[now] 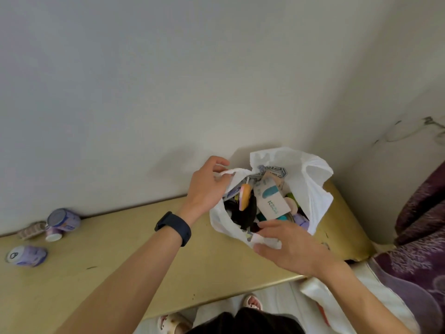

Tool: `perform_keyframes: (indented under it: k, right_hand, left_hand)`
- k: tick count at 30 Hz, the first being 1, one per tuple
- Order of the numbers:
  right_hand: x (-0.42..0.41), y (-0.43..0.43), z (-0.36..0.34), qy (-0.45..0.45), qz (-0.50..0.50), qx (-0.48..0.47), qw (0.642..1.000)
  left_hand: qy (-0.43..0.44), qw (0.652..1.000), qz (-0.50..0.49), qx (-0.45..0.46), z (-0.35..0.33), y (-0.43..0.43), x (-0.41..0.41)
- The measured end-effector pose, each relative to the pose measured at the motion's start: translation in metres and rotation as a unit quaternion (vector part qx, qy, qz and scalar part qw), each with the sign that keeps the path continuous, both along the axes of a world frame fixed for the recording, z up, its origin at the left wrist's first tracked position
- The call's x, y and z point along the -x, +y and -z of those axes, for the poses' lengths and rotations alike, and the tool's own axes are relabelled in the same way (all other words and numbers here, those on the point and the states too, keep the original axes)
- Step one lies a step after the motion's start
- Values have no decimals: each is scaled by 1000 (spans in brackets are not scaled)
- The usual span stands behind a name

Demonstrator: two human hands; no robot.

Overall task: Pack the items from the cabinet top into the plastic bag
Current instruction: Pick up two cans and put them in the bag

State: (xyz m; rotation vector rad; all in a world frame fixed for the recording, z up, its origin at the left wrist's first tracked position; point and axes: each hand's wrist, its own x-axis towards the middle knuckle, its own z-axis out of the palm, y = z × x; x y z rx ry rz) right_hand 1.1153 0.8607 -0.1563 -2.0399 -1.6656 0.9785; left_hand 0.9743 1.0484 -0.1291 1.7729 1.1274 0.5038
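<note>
A white plastic bag (310,186) stands open on the yellow cabinet top (134,239), near the right corner by the wall. Inside it I see a white and teal carton (272,201), a dark cloth (243,213), an orange and pink piece (245,196) and other small items. My left hand (207,186) grips the bag's far left handle. My right hand (289,244) pinches the bag's near rim between thumb and fingers. At the far left of the cabinet top lie two purple cans (63,219) (26,255), a small white cup (54,233) and a roll of tape (31,229).
A white wall rises right behind the cabinet. A purple patterned bed cover (414,256) lies to the right, close to the cabinet's end. My slippered feet (251,302) stand at the cabinet's front edge. A dark band (174,227) sits on my left wrist.
</note>
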Motion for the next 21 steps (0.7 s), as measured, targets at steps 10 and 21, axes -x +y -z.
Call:
perform_keyframes:
  k: [10, 21]
  right_hand:
    - [77, 42, -23, -34, 56, -309, 949]
    - [278, 170, 91, -99, -206, -4, 974]
  left_hand:
    - [-26, 992, -121, 34, 58, 11, 120]
    - [299, 939, -123, 117, 175, 0, 380]
